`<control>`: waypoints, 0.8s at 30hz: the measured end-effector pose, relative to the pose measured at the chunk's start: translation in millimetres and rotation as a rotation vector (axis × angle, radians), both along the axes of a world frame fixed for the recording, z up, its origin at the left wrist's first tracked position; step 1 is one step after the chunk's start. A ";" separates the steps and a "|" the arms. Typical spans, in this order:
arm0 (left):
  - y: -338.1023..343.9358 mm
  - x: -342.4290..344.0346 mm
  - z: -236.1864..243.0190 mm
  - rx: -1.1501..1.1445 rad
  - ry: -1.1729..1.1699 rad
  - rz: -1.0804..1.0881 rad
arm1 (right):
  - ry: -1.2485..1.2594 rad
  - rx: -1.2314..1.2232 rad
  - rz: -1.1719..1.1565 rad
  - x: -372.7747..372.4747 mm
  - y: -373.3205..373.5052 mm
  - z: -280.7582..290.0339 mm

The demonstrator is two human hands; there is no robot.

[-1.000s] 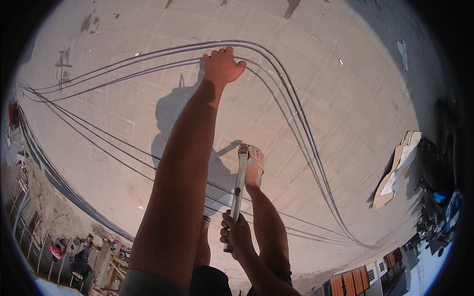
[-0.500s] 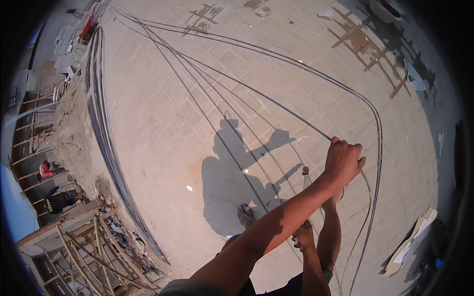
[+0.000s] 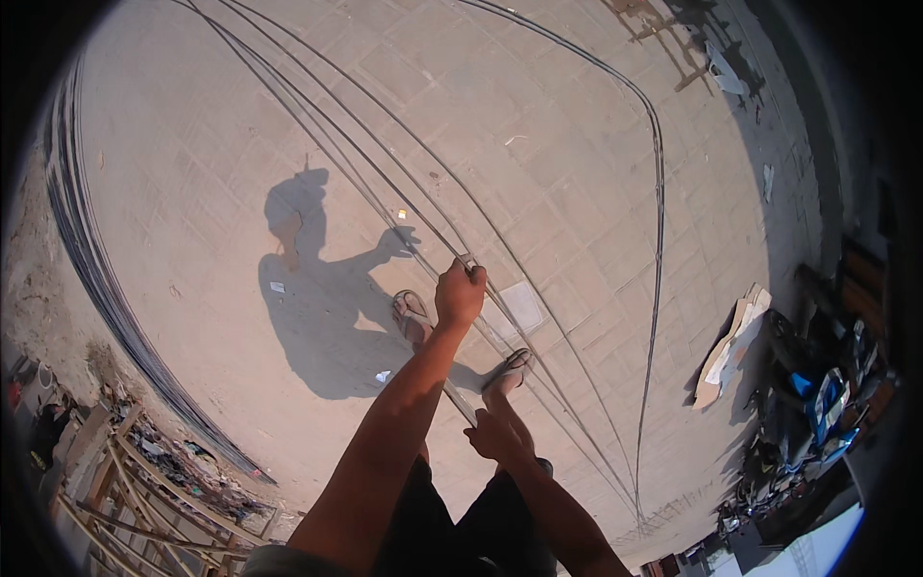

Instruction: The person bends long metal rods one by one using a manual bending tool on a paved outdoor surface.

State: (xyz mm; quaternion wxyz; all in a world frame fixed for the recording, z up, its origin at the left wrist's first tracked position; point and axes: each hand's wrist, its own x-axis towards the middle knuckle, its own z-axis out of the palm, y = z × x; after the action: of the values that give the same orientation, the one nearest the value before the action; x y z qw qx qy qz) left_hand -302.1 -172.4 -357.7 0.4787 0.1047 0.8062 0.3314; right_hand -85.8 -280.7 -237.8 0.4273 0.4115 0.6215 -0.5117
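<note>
Long thin dark steel rods (image 3: 385, 183) run across the paving from the far left toward my feet. My left hand (image 3: 461, 293) is closed in a fist around one of them, out in front of my body. Nearer to me, my right hand (image 3: 495, 435) is closed on a pale straight shaft (image 3: 460, 402). My left forearm hides the shaft's far part, so its full shape cannot be seen. My sandalled feet (image 3: 514, 368) stand among the rods, close to both hands.
A thick bundle of rods (image 3: 101, 279) curves along the left edge beside rubble and wooden framing (image 3: 135, 481). Bent rods (image 3: 659, 192) loop on the right. Flattened cardboard (image 3: 731, 346) lies near parked motorcycles (image 3: 817, 404). My shadow (image 3: 322, 308) falls to the left.
The view has shifted to the right and nearer. My left hand has come closer in, down and left in the picture. The tool head seen earlier near my right hand no longer shows clearly.
</note>
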 end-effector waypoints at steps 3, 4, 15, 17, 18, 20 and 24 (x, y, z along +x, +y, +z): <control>-1.4 2.7 -48.9 -0.011 0.074 -0.133 | -0.003 -0.048 0.027 27.3 -13.5 -5.6; -16.6 -7.9 -68.1 -0.037 0.101 -0.176 | -0.053 0.018 -0.060 27.0 -28.2 -2.3; -27.6 2.7 -89.2 -0.169 0.125 -0.282 | -0.295 0.140 -0.214 134.0 42.4 146.8; -30.1 2.7 -93.1 -0.159 0.069 -0.248 | -0.422 0.035 -0.430 129.9 59.0 166.5; -32.8 3.7 -96.4 -0.156 0.040 -0.228 | -0.407 0.083 -0.401 143.1 59.7 162.9; -40.3 8.4 -103.9 -0.143 0.094 -0.230 | -0.373 0.183 -0.347 173.8 59.0 150.6; -63.4 -7.8 -131.0 -0.062 0.117 -0.240 | -0.149 0.357 -0.196 109.1 88.4 123.9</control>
State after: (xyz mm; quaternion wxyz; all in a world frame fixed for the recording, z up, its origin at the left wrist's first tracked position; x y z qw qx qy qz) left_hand -309.9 -235.8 -488.7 0.4701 0.2046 0.8244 0.2401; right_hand 23.4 -192.3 -113.9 0.3406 0.5755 0.6262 -0.4008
